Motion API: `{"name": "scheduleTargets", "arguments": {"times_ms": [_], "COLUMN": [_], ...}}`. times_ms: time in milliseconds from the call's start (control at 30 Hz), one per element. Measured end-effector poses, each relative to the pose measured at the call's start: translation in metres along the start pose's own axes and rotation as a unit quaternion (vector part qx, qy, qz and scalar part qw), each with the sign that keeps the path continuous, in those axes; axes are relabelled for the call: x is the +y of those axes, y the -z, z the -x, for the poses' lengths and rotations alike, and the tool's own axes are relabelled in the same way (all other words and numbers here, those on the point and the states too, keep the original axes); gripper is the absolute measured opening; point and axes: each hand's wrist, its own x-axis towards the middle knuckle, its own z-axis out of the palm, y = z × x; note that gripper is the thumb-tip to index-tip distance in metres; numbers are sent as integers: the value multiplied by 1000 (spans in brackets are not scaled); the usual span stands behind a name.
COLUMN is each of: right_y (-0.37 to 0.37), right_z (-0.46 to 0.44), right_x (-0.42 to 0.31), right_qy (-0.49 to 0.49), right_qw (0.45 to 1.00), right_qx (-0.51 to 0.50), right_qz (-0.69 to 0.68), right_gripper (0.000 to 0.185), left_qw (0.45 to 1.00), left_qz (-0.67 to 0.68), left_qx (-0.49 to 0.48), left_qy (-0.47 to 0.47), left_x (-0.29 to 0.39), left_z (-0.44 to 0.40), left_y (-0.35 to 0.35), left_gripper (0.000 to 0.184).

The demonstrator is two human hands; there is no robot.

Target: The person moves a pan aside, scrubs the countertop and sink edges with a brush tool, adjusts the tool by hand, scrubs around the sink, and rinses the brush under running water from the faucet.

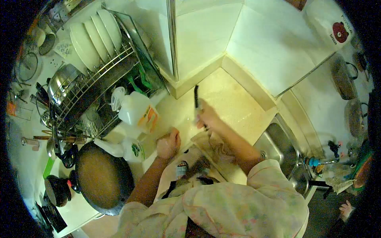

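My right hand (209, 118) is closed around a slim tool with a black end (196, 94) and a greyish middle; its exact kind I cannot make out. The black end points away from me, over the pale yellow countertop (238, 95) in the corner. To the left, my left hand (169, 143) is curled into a fist near the counter's front edge, with nothing showing in it. Beside that fist stand a white plastic jug (137, 111) with an orange label and a white bottle (135, 150) with a green label. A crumpled brownish cloth (220, 146) lies below my right forearm.
A dish rack (119, 59) with several white bowls (93, 39) stands at the left. Nearer me sits a large dark wok (104, 178). On the right are a steel sink (276, 142) and a tap (327, 161). Another person's hand (346, 209) shows at lower right.
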Motion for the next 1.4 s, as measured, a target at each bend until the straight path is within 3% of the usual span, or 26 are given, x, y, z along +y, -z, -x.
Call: {"name": "scheduleTargets", "arguments": {"times_ms": [33, 100, 167, 200, 267, 367, 400, 433, 467, 533, 567, 600, 733, 800, 900, 967, 1067, 1133, 1200, 1300, 1333, 1400], "right_y": [-26, -38, -22, -12, 14, 39, 13, 20, 15, 30, 38, 66, 77, 48, 44, 108, 87, 74, 74, 121, 115, 94], "right_z": [2, -59, -87, -101, -98, -124, -79, -142, -145, -118, -103, -116, -130, -121, -72, -143, -130, -118, -98, -126, -135, -132], "right_x": [1, 42, 13, -5, -51, -34, -52, 34, 62, 18, -6, -15, -29, 2, -40, -18, -40, -14, -41, -41, -36, -19], "right_qy": [35, 235, 172, 138, 126, 111, 98, 144, 241, 154, 97, 98, 98, 169, 84, 75, 82, 245, 59, 60, 83, 87], "right_qw": [991, 928, 934, 933, 952, 953, 949, 877, 837, 940, 968, 974, 964, 921, 970, 967, 958, 861, 947, 981, 970, 954], "right_qx": [55, 191, 268, 303, 260, 279, 276, 345, 362, 250, 207, 195, 248, 296, 185, 195, 274, 332, 210, 184, 221, 216], "right_qz": [115, 216, 164, 137, -100, 46, 116, 301, 333, 177, 101, 61, 18, 187, 129, 145, 27, 297, 235, 13, 50, 190], "right_gripper": [65, 61, 51, 47, 26, 24, 32, 44, 46, 44, 43, 42, 41, 45, 52, 57, 53, 52, 51, 42, 31, 31], "left_qw": [1000, 1000, 1000, 1000, 1000, 999, 1000, 1000, 999, 999, 998, 998, 998, 998, 998, 998, 998, 998, 996, 998, 998, 997], "left_qz": [0, 1, 1, 6, -15, -9, 3, 9, 13, 9, -1, -12, 11, 22, 9, 34, 50, 46, 33, 58, 60, 72], "left_qx": [0, -10, -26, 11, -6, -1, 4, -14, -26, -44, -55, -62, -55, -49, -59, -59, -39, -51, -84, -8, -13, -25], "left_qy": [3, 7, 6, -12, -24, -31, -31, -27, -22, -9, -5, -3, -3, -14, -7, -8, -12, -2, 22, -28, -28, -26], "left_x": [2, 3, 0, -1, -3, -7, -7, -8, -9, -5, -1, 0, 1, 2, -1, 0, -1, -1, 1, -1, -5, -7], "left_z": [-1, 1, 0, 0, 2, 0, 1, 4, 2, -2, 0, 1, -2, -4, -4, 1, -3, -3, -6, -3, -4, 0], "left_y": [3, 4, 2, 1, 0, -4, -6, -6, -6, -5, 0, 3, 5, 9, 6, 7, 4, 5, 7, 2, 0, -4], "left_gripper": [10, 9, 9, 9, 10, 11, 11, 11, 12, 12, 12, 12, 12, 12, 12, 12, 12, 12, 12, 11, 10, 10]}}
